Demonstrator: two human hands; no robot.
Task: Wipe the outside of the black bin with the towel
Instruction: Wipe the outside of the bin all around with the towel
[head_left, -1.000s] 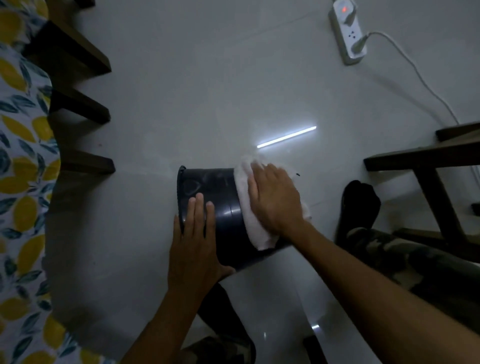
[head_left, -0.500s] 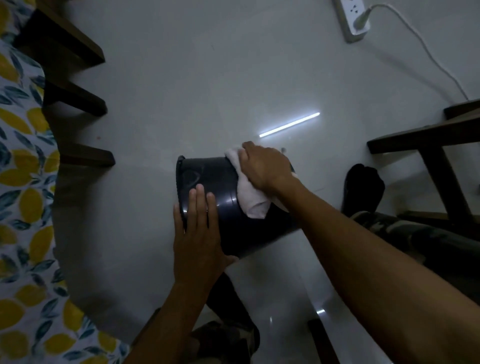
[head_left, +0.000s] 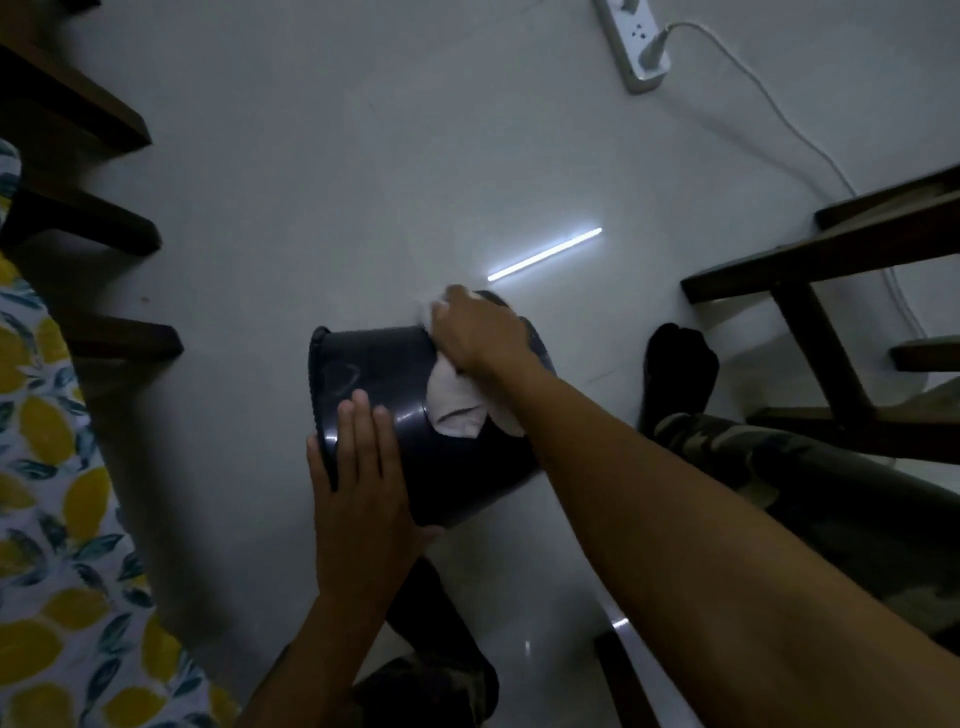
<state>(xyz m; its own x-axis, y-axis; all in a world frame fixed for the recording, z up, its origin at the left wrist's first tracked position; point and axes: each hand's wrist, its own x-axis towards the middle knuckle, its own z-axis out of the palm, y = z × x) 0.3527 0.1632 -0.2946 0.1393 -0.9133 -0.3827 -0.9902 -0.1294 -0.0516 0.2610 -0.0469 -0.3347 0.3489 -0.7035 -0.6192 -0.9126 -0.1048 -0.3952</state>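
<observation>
Nearest, at the bottom of the frame, camouflage trousers (head_left: 431, 686) show between the two forearms, and a second trouser leg runs in from the lower right toward a black sock (head_left: 680, 369) right of center. Lemon-print fabric (head_left: 57, 519) fills the lower left edge.

Left hand (head_left: 363, 488), lower center: fingers extended and together, palm flat on the near side of the black bin (head_left: 374, 364), thumb under its lower edge. Not curled around anything; it presses.

Bin lies on its side on the pale floor (head_left: 311, 182) at frame center, rim facing frame left, base toward the right. The right forearm crosses over its base end and hides much of that side.

Right hand (head_left: 478, 338), just above center: fingers bent down over the white towel (head_left: 457, 400), pinning it against the upper wall of the bin. Cloth bunches out past the fingertips at the top and hangs loose below the wrist, lying on the bin's wall.

Beyond the bin, a bright streak of reflected light (head_left: 545, 254) on the floor. Dark wooden furniture legs (head_left: 810, 322) stand at right, near the sock; more dark wooden furniture (head_left: 78, 228) at upper left. Farthest, top right: a white power strip (head_left: 634, 47) with a plug in it, its white cable (head_left: 769, 109) trailing down toward the right-hand furniture.
</observation>
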